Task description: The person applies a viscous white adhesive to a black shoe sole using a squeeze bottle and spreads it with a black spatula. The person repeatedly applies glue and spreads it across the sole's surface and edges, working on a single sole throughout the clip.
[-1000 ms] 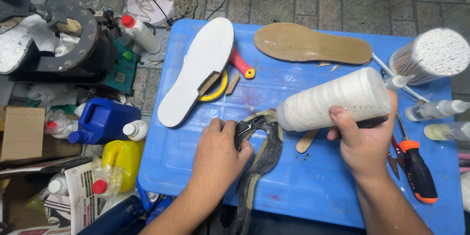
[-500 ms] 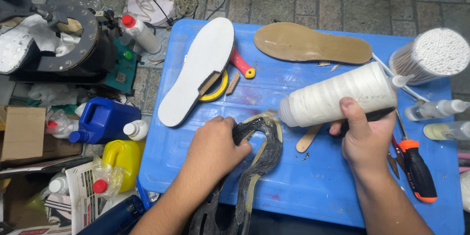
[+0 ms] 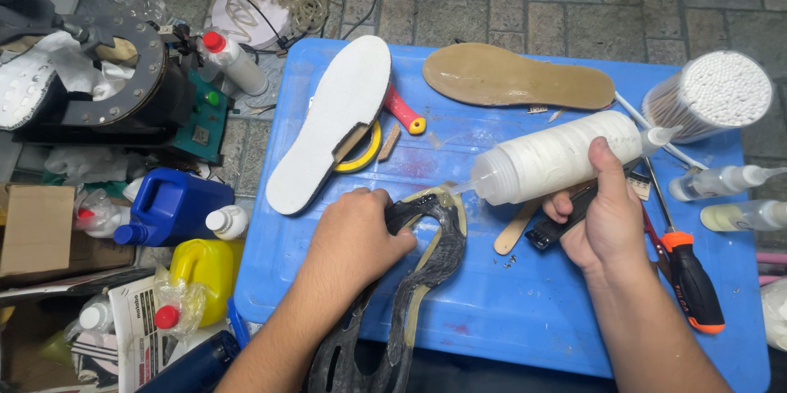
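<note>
— What lies on the blue plastic table?
— A white foam insole, a tan sole, then a black cut-out shoe upper at the near edge, left hand fingers clamped on it.
— And the right hand?
— Fingers wrapped round a soft white squeeze bottle, nozzle touching the upper's rim; an orange-handled screwdriver lies beside.

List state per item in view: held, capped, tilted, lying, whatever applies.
Glue bottle: held in right hand, tipped sideways, nozzle at the black upper.
Black upper: pressed down by left hand, tan edge showing.
White insole: lying flat, untouched.
Tan insole: lying flat, untouched.
Screwdriver: lying on the blue lid.
Swab tub: open, full.
Blue jug: capped, on its side.
</note>
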